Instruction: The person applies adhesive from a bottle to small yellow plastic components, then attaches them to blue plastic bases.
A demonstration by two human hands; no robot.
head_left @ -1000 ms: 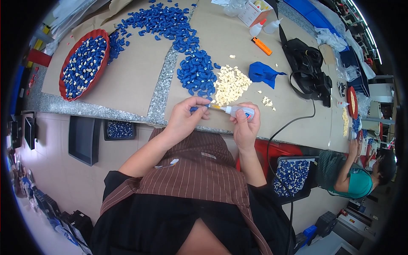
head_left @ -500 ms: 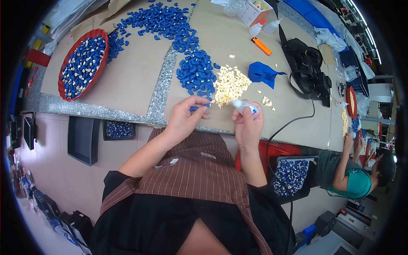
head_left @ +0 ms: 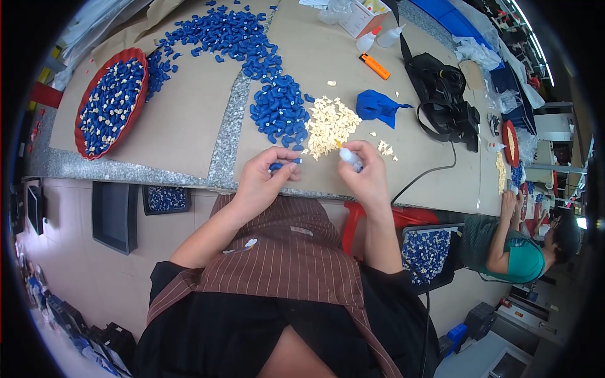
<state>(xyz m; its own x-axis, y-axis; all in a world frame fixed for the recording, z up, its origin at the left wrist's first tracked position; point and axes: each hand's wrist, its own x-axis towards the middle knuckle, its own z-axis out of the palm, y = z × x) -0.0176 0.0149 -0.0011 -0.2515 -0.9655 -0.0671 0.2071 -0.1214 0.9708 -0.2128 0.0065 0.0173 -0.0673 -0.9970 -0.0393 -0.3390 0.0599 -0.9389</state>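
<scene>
My left hand (head_left: 267, 174) is closed, its thumb and fingers pinching a small curved blue piece (head_left: 277, 166) with a pale end. Just beyond that hand lies a heap of similar blue pieces (head_left: 277, 110). In my right hand (head_left: 368, 176) is a small white squeeze bottle (head_left: 351, 159), its yellowish nozzle pointing away from me at the near edge of the cream-coloured chips (head_left: 331, 123). The bottle's lower part is hidden by my fingers.
A red scalloped bowl (head_left: 130, 121) of blue and cream pieces stands at left. An orange cutter (head_left: 375, 66), two squeeze bottles (head_left: 389, 36), a blue scrap (head_left: 380, 107) and black strapped gear (head_left: 444, 94) lie to the right. A co-worker (head_left: 520, 255) sits at far right.
The squeeze bottle has turned in my right hand, from lying leftward to pointing away toward the chips. My left hand still pinches a blue piece, its pale end now showing. The whole view has shifted slightly.
</scene>
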